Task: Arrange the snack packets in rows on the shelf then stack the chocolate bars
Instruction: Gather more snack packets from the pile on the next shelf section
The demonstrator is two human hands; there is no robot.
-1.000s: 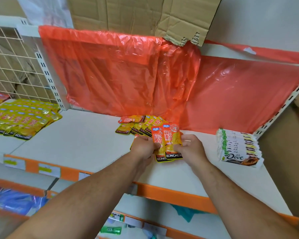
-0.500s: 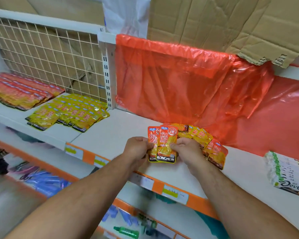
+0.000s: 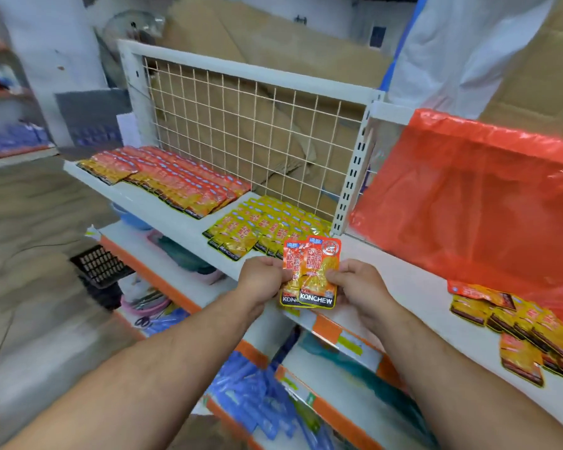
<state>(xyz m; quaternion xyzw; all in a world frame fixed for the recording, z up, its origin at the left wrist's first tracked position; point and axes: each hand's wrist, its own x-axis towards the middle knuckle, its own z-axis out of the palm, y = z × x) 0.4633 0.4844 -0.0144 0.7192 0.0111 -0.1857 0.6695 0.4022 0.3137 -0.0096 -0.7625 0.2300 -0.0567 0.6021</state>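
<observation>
The left hand [image 3: 260,280] and right hand [image 3: 355,287], fingers pinching the snack packets [image 3: 312,274] edgewise, have carried them from the loose pile [image 3: 517,323] toward the yellow rows [image 3: 264,225], likely for placing.

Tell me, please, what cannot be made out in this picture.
Head view only:
- Held packets: count unclear; the front one covers the rest, and the left hand and right hand cover the sides.
- Loose packets: pile cut off by right edge.
- Lower shelf goods: blurred.
</observation>
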